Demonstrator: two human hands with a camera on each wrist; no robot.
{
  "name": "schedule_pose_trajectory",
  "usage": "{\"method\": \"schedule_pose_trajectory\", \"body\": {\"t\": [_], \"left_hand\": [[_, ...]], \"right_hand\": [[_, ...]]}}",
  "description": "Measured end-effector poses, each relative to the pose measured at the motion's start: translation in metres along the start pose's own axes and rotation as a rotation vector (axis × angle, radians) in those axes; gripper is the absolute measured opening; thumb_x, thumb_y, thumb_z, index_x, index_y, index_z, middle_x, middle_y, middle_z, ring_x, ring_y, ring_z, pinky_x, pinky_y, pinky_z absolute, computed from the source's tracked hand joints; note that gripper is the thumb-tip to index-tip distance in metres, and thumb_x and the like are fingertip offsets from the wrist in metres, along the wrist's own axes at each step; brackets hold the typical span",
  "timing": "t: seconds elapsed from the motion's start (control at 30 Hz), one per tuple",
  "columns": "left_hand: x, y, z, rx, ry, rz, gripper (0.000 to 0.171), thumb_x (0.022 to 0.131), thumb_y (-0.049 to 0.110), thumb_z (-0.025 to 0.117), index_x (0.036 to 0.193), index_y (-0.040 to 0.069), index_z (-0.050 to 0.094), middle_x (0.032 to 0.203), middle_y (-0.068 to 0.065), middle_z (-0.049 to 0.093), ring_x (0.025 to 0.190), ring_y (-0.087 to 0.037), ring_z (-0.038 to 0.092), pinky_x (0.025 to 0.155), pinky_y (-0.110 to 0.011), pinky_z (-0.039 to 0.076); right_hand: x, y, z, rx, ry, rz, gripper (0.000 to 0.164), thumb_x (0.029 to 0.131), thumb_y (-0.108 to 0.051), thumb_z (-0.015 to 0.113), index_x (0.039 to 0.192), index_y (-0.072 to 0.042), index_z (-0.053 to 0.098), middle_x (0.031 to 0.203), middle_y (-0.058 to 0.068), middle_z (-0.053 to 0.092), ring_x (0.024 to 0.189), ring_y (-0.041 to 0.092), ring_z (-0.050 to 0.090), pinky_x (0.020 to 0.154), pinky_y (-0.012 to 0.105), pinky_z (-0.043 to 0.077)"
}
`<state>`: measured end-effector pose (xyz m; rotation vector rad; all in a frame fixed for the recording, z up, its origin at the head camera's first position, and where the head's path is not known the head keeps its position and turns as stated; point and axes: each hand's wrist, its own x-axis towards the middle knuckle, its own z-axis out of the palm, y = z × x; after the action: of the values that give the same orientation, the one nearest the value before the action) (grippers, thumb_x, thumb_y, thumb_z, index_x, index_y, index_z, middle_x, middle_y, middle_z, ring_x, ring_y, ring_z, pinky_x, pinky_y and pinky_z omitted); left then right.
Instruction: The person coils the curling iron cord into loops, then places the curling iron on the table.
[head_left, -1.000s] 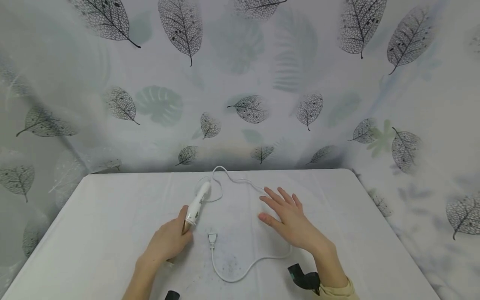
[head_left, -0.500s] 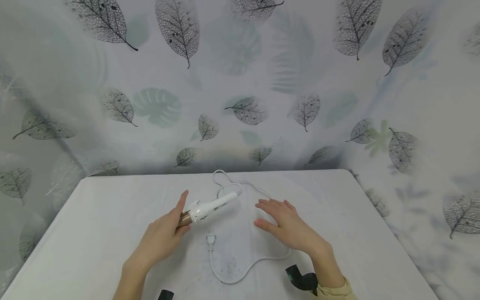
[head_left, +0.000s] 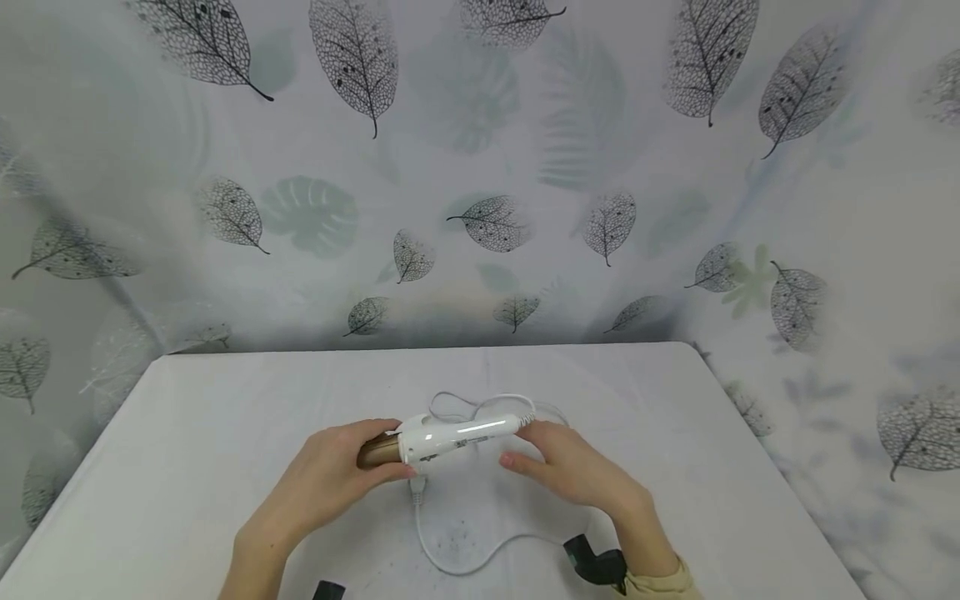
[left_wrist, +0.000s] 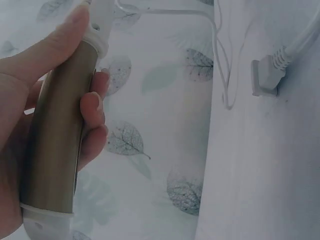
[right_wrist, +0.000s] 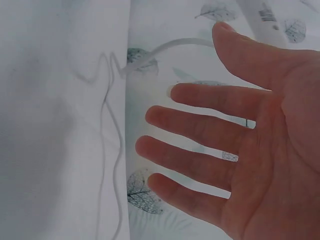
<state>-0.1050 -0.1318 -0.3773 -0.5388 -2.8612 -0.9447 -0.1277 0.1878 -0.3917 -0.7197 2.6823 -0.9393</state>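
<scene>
A curling iron with a white handle (head_left: pixel 457 433) and a bronze barrel (left_wrist: pixel 62 130) is held above the table. My left hand (head_left: pixel 330 467) grips it round the barrel, thumb along one side and fingertips curled round the other. Its handle points right. At the handle's cord end is my right hand (head_left: pixel 573 467), overlapping it in the head view. In the right wrist view, the right hand's fingers (right_wrist: pixel 200 120) are straight and spread, the palm facing the camera. The white power cord (head_left: pixel 517 398) loops behind the handle. Its plug (left_wrist: pixel 270 75) lies on the table near the left hand.
A white cloth covers the table (head_left: pixel 225 400), marked with small dark specks (head_left: pixel 457 537) near the front. Black wrist mounts (head_left: pixel 596 562) sit by the forearms. A leaf-patterned curtain (head_left: pixel 450 167) hangs behind and at both sides.
My left hand has turned the curling iron from pointing away to pointing right and lifted it. The cord's loop has come nearer with it. The right hand now meets the handle's end.
</scene>
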Motion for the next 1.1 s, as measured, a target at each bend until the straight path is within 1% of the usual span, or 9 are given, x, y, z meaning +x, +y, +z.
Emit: {"method": "schedule_pose_trajectory", "body": {"t": [0.1, 0.23, 0.33, 0.43, 0.53, 0.63, 0.8, 0.93, 1.1], "left_hand": [[0.002, 0.003, -0.001, -0.012, 0.037, 0.019, 0.053, 0.075, 0.06, 0.077, 0.113, 0.024, 0.072, 0.1, 0.019, 0.07, 0.083, 0.0, 0.061, 0.073, -0.027, 0.05], [0.004, 0.004, -0.001, 0.007, 0.087, 0.028, 0.046, 0.073, 0.056, 0.081, 0.106, 0.025, 0.073, 0.092, 0.021, 0.068, 0.074, 0.002, 0.057, 0.066, -0.023, 0.046], [0.004, 0.003, 0.0, 0.021, 0.106, 0.033, 0.047, 0.072, 0.055, 0.083, 0.106, 0.023, 0.074, 0.092, 0.02, 0.07, 0.074, 0.003, 0.057, 0.065, -0.022, 0.046], [0.004, 0.002, 0.003, 0.038, 0.125, 0.04, 0.05, 0.071, 0.056, 0.084, 0.106, 0.021, 0.075, 0.093, 0.017, 0.072, 0.074, 0.002, 0.06, 0.065, -0.022, 0.048], [0.006, 0.003, 0.006, 0.063, 0.152, 0.045, 0.05, 0.071, 0.054, 0.086, 0.106, 0.019, 0.076, 0.095, 0.012, 0.074, 0.075, 0.0, 0.062, 0.065, -0.023, 0.049], [0.008, 0.002, 0.008, 0.08, 0.179, 0.037, 0.051, 0.07, 0.054, 0.086, 0.105, 0.018, 0.076, 0.095, 0.009, 0.075, 0.074, -0.002, 0.062, 0.064, -0.024, 0.048], [0.008, 0.001, 0.011, 0.098, 0.231, 0.035, 0.051, 0.07, 0.057, 0.085, 0.103, 0.019, 0.077, 0.094, 0.008, 0.075, 0.071, -0.003, 0.061, 0.061, -0.025, 0.046], [0.009, -0.002, 0.013, 0.14, 0.267, 0.053, 0.05, 0.071, 0.058, 0.084, 0.101, 0.019, 0.077, 0.091, 0.007, 0.076, 0.068, -0.004, 0.06, 0.058, -0.024, 0.044], [0.01, -0.004, 0.012, 0.192, 0.313, 0.052, 0.051, 0.071, 0.06, 0.083, 0.098, 0.018, 0.078, 0.09, 0.004, 0.077, 0.067, -0.011, 0.066, 0.055, -0.026, 0.045]], "right_hand": [[0.001, 0.0, 0.003, -0.001, -0.009, -0.023, 0.047, 0.099, -0.046, 0.058, 0.136, -0.016, 0.059, 0.137, -0.003, 0.06, 0.133, 0.021, 0.052, 0.109, 0.048, 0.04], [0.004, -0.002, 0.009, -0.032, -0.002, -0.041, 0.056, 0.1, -0.047, 0.057, 0.145, -0.013, 0.051, 0.146, 0.002, 0.054, 0.138, 0.024, 0.048, 0.111, 0.049, 0.038], [0.007, -0.004, 0.015, -0.032, 0.021, -0.046, 0.056, 0.1, -0.046, 0.057, 0.144, -0.012, 0.051, 0.145, 0.006, 0.055, 0.137, 0.027, 0.049, 0.109, 0.05, 0.039], [0.011, -0.006, 0.021, 0.012, 0.005, -0.025, 0.058, 0.099, -0.046, 0.058, 0.143, -0.01, 0.05, 0.143, 0.012, 0.055, 0.131, 0.03, 0.054, 0.105, 0.051, 0.043], [0.014, -0.009, 0.028, 0.045, -0.042, -0.005, 0.063, 0.099, -0.046, 0.058, 0.149, -0.011, 0.041, 0.144, 0.012, 0.054, 0.124, 0.029, 0.059, 0.102, 0.05, 0.047], [0.017, -0.011, 0.032, 0.05, -0.066, -0.024, 0.063, 0.101, -0.044, 0.056, 0.152, -0.013, 0.036, 0.145, 0.009, 0.053, 0.119, 0.025, 0.063, 0.097, 0.046, 0.05], [0.02, -0.012, 0.037, 0.122, -0.079, -0.065, 0.048, 0.104, -0.04, 0.052, 0.14, -0.011, 0.041, 0.135, 0.008, 0.06, 0.108, 0.016, 0.067, 0.088, 0.034, 0.053], [0.021, -0.015, 0.037, 0.172, -0.065, -0.094, 0.034, 0.105, -0.033, 0.052, 0.13, -0.01, 0.048, 0.117, 0.002, 0.067, 0.094, 0.013, 0.069, 0.078, 0.025, 0.053], [0.021, -0.016, 0.034, 0.141, -0.013, -0.076, 0.021, 0.103, -0.027, 0.056, 0.119, -0.013, 0.058, 0.098, -0.001, 0.069, 0.081, 0.012, 0.065, 0.068, 0.022, 0.05]]}}
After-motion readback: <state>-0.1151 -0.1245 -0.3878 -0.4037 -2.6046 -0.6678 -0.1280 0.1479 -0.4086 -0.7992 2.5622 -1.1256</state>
